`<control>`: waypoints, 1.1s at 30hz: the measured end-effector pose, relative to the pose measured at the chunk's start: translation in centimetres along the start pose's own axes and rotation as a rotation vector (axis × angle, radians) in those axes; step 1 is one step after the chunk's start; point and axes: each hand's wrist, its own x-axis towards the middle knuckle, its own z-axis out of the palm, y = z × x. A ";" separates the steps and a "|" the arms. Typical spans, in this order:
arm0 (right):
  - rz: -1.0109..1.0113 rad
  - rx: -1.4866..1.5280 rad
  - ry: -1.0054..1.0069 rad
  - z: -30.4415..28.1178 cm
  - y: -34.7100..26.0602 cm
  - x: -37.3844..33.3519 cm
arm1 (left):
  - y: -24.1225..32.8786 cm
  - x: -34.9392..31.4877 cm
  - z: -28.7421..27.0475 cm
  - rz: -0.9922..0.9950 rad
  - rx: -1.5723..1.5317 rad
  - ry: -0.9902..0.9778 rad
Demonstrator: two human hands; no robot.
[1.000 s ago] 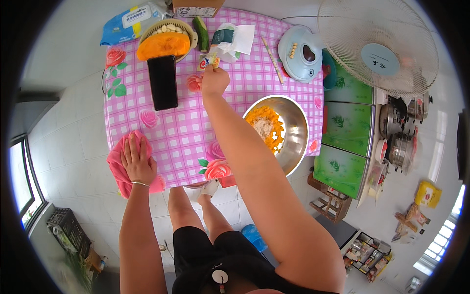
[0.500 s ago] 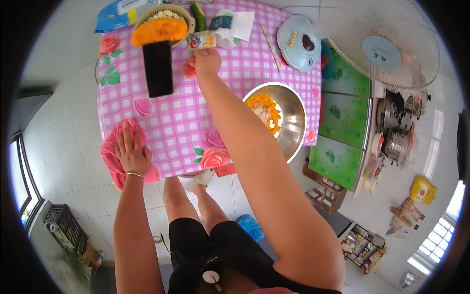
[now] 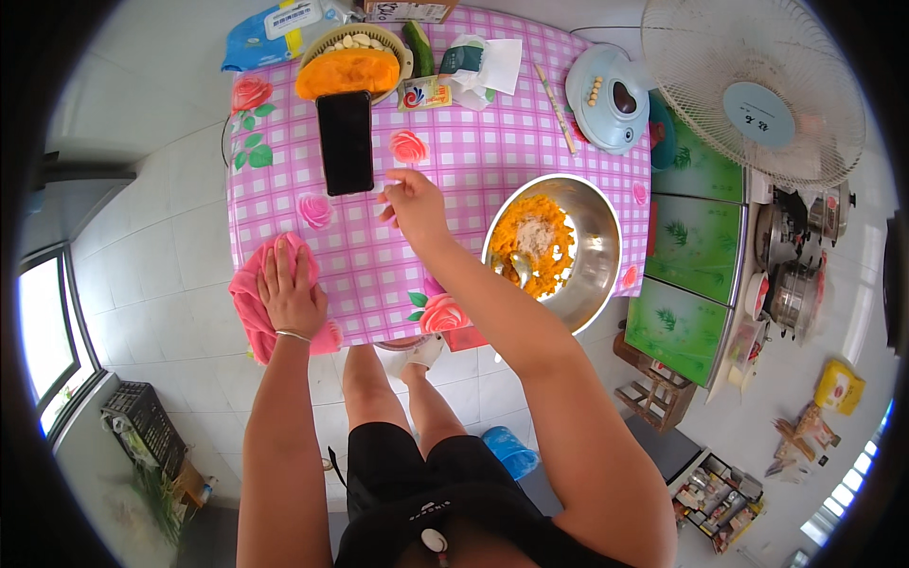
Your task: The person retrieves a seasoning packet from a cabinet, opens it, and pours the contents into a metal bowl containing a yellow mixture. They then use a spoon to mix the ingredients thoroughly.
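Packet (image 3: 423, 93) lies released by the basket (image 3: 391, 45); right hand (image 3: 414, 208) withdrawn.

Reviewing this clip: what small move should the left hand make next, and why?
Probably sweep the pink cloth rightward across the checked tablecloth. The left hand lies flat on the cloth at the table's near left edge, and the right hand hovers empty above the middle, with bare tablecloth between them.

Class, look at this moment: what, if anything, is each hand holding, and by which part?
The left hand presses flat on top of a pink cloth. The right hand hovers over the table, apparently empty.
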 end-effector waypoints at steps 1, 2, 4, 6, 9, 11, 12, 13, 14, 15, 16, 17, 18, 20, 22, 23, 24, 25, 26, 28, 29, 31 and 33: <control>0.003 -0.019 -0.017 -0.1 0.1 -0.7 | 0.0 0.0 0.1 0.000 0.006 -0.005; 0.009 -0.038 -0.027 -0.3 0.3 -1.4 | 0.1 -0.1 0.1 0.005 0.007 -0.014; 0.043 -0.021 -0.052 -0.6 0.2 -2.3 | 0.1 0.2 -0.1 0.012 0.000 -0.005; 0.130 0.030 -0.056 -1.6 0.1 -4.1 | 0.4 0.0 0.5 0.025 -0.002 0.016; -0.006 0.091 0.011 -6.6 -1.9 -6.5 | -0.2 -0.5 0.8 0.040 0.018 0.054; -0.191 0.218 0.237 -15.6 -4.8 -7.1 | -0.6 0.5 0.9 0.052 0.006 0.085; -0.343 0.347 0.404 -22.2 -7.0 -6.9 | -0.6 0.7 1.0 0.050 0.002 0.088; -0.519 0.409 0.611 -27.5 -9.5 -8.4 | -0.2 -0.1 1.0 0.073 -0.017 0.088; -0.634 0.229 1.117 -24.1 -11.7 -10.1 | -0.1 -1.0 0.8 0.072 -0.003 0.050; -0.620 0.131 1.078 -25.6 -11.0 -10.4 | -0.2 -0.6 1.1 0.068 0.008 0.052; -0.471 0.068 0.849 -26.2 -8.5 -11.1 | -0.2 -0.3 1.2 0.064 0.021 0.054; -0.328 0.006 0.624 -26.3 -5.6 -12.1 | 0.0 0.0 0.9 0.062 0.023 0.031; -0.161 -0.261 0.460 -24.9 -2.2 -13.6 | 0.0 0.2 0.7 0.063 0.020 0.040; 0.026 -0.739 0.333 -21.0 2.8 -16.1 | -0.2 -0.1 0.6 0.058 0.019 0.037; -0.122 -1.261 0.209 -18.0 6.5 -19.1 | -0.3 -0.1 0.7 0.058 0.019 0.046; 0.102 -1.145 0.203 -15.3 5.5 -20.2 | -0.4 -0.2 0.9 0.059 0.017 0.050; 0.168 -1.093 0.217 -14.1 5.3 -20.7 | -0.5 -0.2 0.9 0.063 0.012 0.057; 0.173 -1.066 0.266 -13.9 5.6 -20.5 | -0.6 -0.2 0.9 0.057 0.024 0.051; 0.183 -1.041 0.319 -14.0 5.6 -20.3 | -0.5 -0.2 1.0 0.054 0.031 0.044; 0.133 -1.080 0.365 -14.3 5.2 -19.7 | -0.8 -0.2 0.9 0.057 0.044 0.036; 0.105 -1.102 0.390 -14.7 5.0 -19.3 | -0.9 0.0 1.0 0.061 0.045 0.040; 0.099 -1.123 0.377 -16.2 4.9 -18.7 | -0.5 -0.2 1.1 0.039 0.067 -0.012; 0.113 -1.196 0.332 -19.1 5.9 -18.9 | 0.5 0.3 0.1 0.073 0.028 -0.018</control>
